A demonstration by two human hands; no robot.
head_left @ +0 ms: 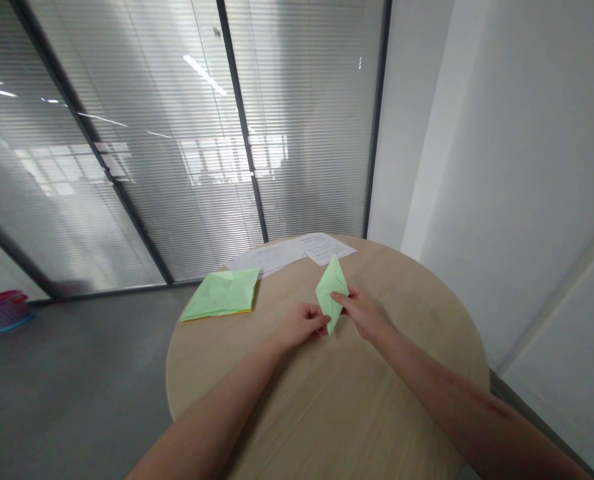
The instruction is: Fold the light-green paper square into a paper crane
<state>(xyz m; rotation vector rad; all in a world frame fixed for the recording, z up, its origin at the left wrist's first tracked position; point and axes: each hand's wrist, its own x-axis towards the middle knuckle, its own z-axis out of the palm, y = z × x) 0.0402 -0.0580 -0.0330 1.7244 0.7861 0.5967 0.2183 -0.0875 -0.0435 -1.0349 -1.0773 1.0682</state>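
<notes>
A light green sheet of paper, folded into a narrow diamond [331, 288], is held up over the table between both my hands. My left hand [304, 325] pinches its lower tip, thumb against the front. On the right edge, my right hand [363, 311] grips it with the thumb across the front face and the fingers behind. A crease line runs across the upper right part of the diamond. The fingers behind the paper are partly hidden.
The round wooden table [297, 427] carries a stack of green paper [224, 293] with a yellow edge beneath it at the left. White printed sheets [321, 248] lie at the far edge. A red and blue basket [4, 311] stands on the floor; glass panels and a white wall surround the table.
</notes>
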